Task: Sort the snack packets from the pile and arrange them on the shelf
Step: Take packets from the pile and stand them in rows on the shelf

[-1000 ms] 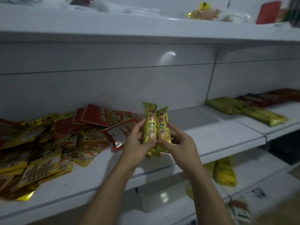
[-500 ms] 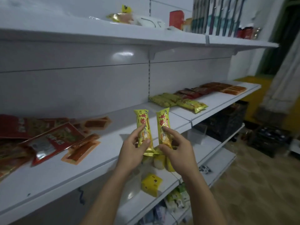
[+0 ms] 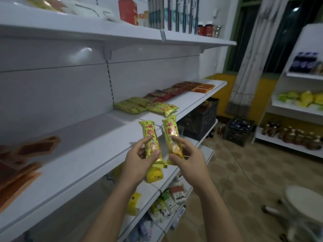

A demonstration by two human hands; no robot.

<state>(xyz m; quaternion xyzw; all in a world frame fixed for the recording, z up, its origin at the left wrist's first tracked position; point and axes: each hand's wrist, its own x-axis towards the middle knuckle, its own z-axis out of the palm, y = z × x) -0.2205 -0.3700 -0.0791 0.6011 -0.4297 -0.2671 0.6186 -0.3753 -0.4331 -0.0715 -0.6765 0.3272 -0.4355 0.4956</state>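
Hands are working as a pair, one packet apiece! The left hand (image 3: 139, 158) is pinching the left yellow packet (image 3: 150, 137) by its lower half, thumb and forefinger clamping across the front. The right hand (image 3: 187, 159) is gripping the right yellow packet (image 3: 172, 135) the same way, forefinger pressing its face. Both packets are standing upright, side by side and just apart, print facing the person. I'm reading that as a check that they match. They are hanging in front of the middle shelf (image 3: 87, 154), not resting on it. Further along, yellow-green packets (image 3: 145, 106) are lying in a row beside red packets (image 3: 162, 95), which is probably where these belong.
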